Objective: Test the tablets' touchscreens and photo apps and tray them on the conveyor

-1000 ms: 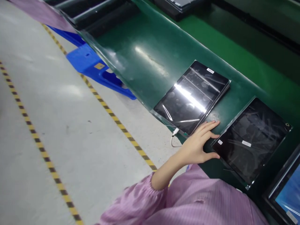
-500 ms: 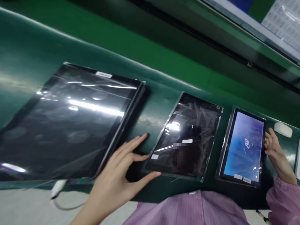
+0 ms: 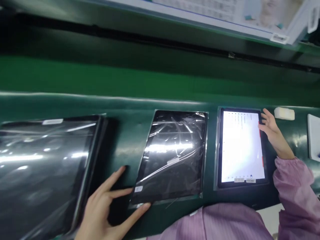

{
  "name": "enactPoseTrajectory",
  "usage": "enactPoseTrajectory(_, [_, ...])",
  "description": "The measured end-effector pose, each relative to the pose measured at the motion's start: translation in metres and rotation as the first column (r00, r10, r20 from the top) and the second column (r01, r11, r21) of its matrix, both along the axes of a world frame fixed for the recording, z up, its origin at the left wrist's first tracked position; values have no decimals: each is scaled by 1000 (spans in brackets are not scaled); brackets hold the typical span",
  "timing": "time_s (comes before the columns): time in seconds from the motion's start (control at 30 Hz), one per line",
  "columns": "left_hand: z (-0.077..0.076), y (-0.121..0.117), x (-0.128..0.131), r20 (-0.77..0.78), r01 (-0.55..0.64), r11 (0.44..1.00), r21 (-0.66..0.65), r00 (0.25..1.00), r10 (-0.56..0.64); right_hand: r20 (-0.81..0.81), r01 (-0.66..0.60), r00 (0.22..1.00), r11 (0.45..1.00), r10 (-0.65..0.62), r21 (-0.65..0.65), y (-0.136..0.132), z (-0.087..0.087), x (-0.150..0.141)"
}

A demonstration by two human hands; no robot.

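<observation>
In the head view my left hand (image 3: 105,206) has its fingers spread at the near left corner of a dark tablet (image 3: 172,176) in clear film. Its index fingertip meets the tablet's left edge, and the thumb tip meets the near edge. White labels are stuck on that film. To the right lies a second tablet (image 3: 241,143), its screen lit white with small lines of text and red marks along the right edge. My right hand (image 3: 272,130) is closed at this tablet's upper right edge, thumb over the rim and the other fingers bent beside it.
At the left is a thick, film-covered black tablet or stack of them (image 3: 42,186). A small white block (image 3: 284,113) lies beyond my right hand, and a white flat item (image 3: 314,136) at the far right. All rest on a green bench (image 3: 125,140); a shelf edge (image 3: 200,25) runs above.
The right tablet's screen has gone from a blue picture with a logo to a white page with text. My view has turned and shifted; both hands stay at the same tablets.
</observation>
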State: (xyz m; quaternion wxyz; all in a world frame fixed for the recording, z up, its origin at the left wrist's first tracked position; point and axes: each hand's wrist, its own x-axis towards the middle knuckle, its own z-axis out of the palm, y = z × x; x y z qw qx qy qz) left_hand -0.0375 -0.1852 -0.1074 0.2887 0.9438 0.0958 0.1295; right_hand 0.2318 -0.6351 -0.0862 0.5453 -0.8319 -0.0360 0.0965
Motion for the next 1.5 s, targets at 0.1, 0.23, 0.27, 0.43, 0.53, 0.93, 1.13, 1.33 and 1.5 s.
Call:
enactPoseTrajectory(0.1, [2,8,0,-84,15,1000,9,996,-14,20,-27,999,1000,27,12,2,8,-13])
enactPoseTrajectory(0.23, [3,18,3,-171,3,998,57,985,7,128,-161,975,973,184,-168,9,31,-33])
enactPoseTrajectory(0.27, [4,19,4,-191,-11,998,64,981,24,146,-194,962,955,229,-223,12,37,-38])
enactPoseTrajectory(0.43, [10,13,14,-278,-65,996,64,957,80,233,-256,899,877,371,-408,29,60,-55])
enactPoseTrajectory(0.53, [8,9,19,-227,-73,994,80,970,89,320,-252,843,843,432,-475,34,64,-59])
enactPoseTrajectory(0.93, [-5,-2,20,-40,-117,990,76,992,121,384,-419,663,744,642,-521,55,68,-75])
enactPoseTrajectory(1.13, [-2,-12,23,-44,-157,985,72,986,160,364,-425,629,696,687,-579,64,67,-78])
enactPoseTrajectory(1.33, [3,-16,21,-63,-152,988,-5,986,152,346,-391,594,637,726,-665,73,61,-84])
enactPoseTrajectory(1.5, [15,-24,19,-40,-126,990,-70,992,124,387,-347,605,668,696,-659,70,58,-83])
